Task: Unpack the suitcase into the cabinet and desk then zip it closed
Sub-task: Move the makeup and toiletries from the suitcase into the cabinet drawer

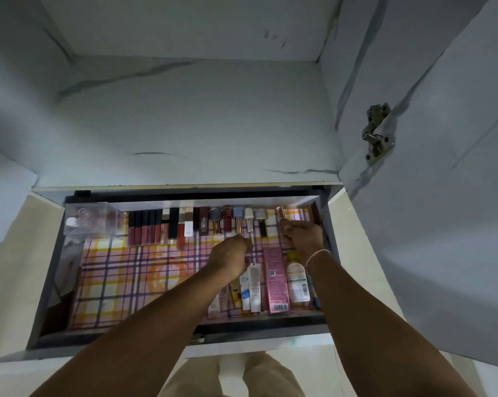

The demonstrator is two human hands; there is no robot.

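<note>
Our right hand (302,234) grips a rose-capped tube (282,214) at the far right of the open drawer (52,282). Our left hand (230,253) pinches a white dropper bottle (249,220) in the back row, near the pink box (275,277).

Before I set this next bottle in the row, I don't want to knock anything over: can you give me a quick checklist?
1. Drawer pulled open: ok.
2. Right hand holds the rose-gold bottle: ok.
3. Free slot at the row's right end, beside the grey-capped bottle: ok.
4. Left hand clear of the row: not ok, it sits at the dropper bottle.
5. Tubes in front lying flat: ok.
6. Suitcase emptied: cannot tell, out of view.
</note>
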